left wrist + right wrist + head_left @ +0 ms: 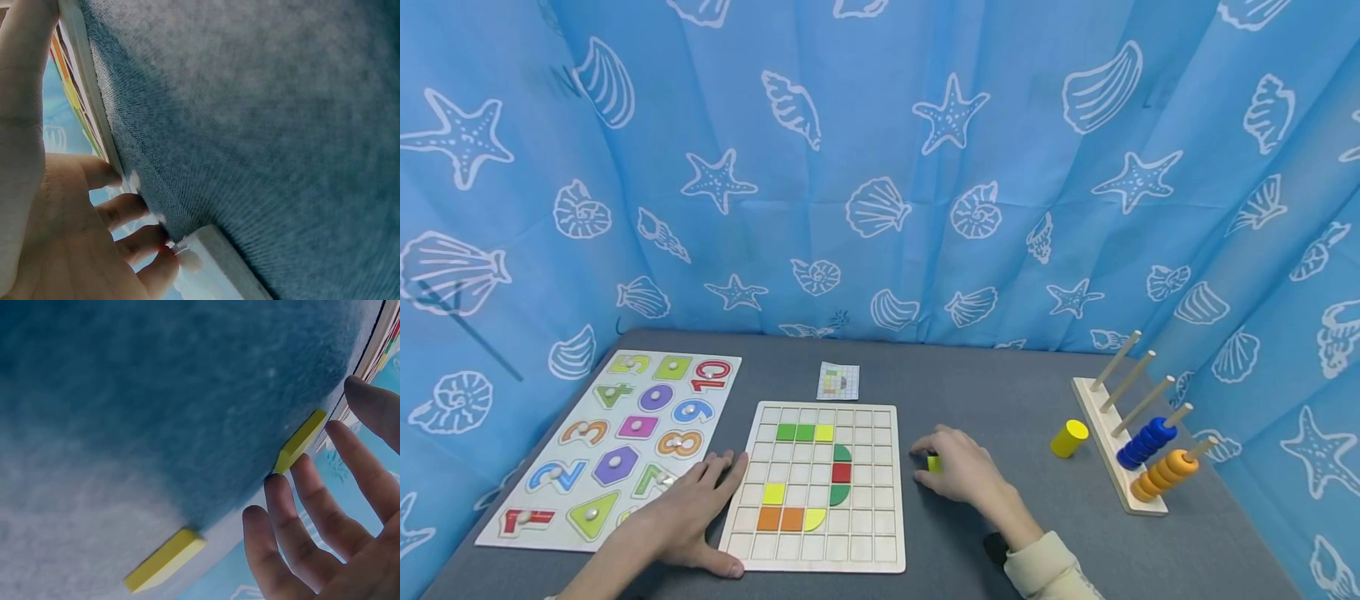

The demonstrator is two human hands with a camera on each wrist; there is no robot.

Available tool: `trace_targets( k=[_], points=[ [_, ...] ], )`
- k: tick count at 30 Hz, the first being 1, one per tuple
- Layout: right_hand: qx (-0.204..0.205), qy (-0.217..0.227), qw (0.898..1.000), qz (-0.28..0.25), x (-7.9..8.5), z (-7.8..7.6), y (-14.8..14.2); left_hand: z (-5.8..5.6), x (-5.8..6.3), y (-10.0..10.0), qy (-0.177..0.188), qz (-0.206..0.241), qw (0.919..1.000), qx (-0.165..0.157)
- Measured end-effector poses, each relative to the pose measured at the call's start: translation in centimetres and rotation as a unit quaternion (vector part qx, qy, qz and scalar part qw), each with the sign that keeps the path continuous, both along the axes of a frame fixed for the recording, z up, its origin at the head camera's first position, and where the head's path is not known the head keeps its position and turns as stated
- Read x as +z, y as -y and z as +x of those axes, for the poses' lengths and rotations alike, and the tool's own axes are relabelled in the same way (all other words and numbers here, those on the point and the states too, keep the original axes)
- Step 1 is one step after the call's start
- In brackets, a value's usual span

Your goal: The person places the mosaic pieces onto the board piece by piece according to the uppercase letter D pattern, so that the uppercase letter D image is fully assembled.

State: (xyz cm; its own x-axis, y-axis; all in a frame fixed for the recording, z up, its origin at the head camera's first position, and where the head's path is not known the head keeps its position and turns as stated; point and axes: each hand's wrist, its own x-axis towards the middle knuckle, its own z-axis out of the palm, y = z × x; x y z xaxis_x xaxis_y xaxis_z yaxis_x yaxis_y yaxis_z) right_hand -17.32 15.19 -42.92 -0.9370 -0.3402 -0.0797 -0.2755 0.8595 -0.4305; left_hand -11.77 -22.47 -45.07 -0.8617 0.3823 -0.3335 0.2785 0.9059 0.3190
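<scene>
A square wooden grid board (862,548) lies on the table, with green, yellow, red and orange tiles in some cells. My left hand (694,518) is spread along its left edge, the thumb at the near corner and the fingertips higher up that side. To the board's right, my right hand (961,468) is low over the table, partly covering a yellow tile (933,463). In the right wrist view its loosely extended fingers are beside a yellow piece (300,440); a second yellow piece (164,561) lies apart from them. Whether the fingertips touch the nearer piece, I cannot tell.
A small printed pattern card (838,382) lies just beyond the board. At left is a number-and-shape puzzle board (576,427), partly behind my left hand. Rightward stand a yellow cylinder (1069,438) and a peg stand (1093,417) with blue and orange beads. A blue curtain (880,167) hangs behind.
</scene>
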Motion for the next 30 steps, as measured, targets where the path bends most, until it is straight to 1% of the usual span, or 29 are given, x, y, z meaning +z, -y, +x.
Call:
trace_targets(
  k=[5,9,14,22,30],
  points=[
    [-0.018,-0.001,1.0,0.008,0.0,-0.02,-0.6,0.03,-0.05,0.07,0.001,0.002,1.0,0.001],
    [-0.023,-0.004,1.0,0.013,-0.05,-0.05,-0.8,0.0,-0.08,0.06,0.0,0.0,1.0,0.002],
    [-0.032,0.006,0.999,0.021,0.06,-0.05,-0.92,0.01,-0.11,-0.03,-0.001,0.0,1.0,0.003],
    [-0.042,0.008,0.999,0.011,-0.09,0.12,-0.87,0.03,-0.13,-0.02,-0.007,0.001,1.0,0.002],
    [-0.042,0.008,0.999,0.006,-0.19,0.19,-0.67,0.04,-0.13,0.02,-0.009,0.002,1.0,0.001]
  ],
)
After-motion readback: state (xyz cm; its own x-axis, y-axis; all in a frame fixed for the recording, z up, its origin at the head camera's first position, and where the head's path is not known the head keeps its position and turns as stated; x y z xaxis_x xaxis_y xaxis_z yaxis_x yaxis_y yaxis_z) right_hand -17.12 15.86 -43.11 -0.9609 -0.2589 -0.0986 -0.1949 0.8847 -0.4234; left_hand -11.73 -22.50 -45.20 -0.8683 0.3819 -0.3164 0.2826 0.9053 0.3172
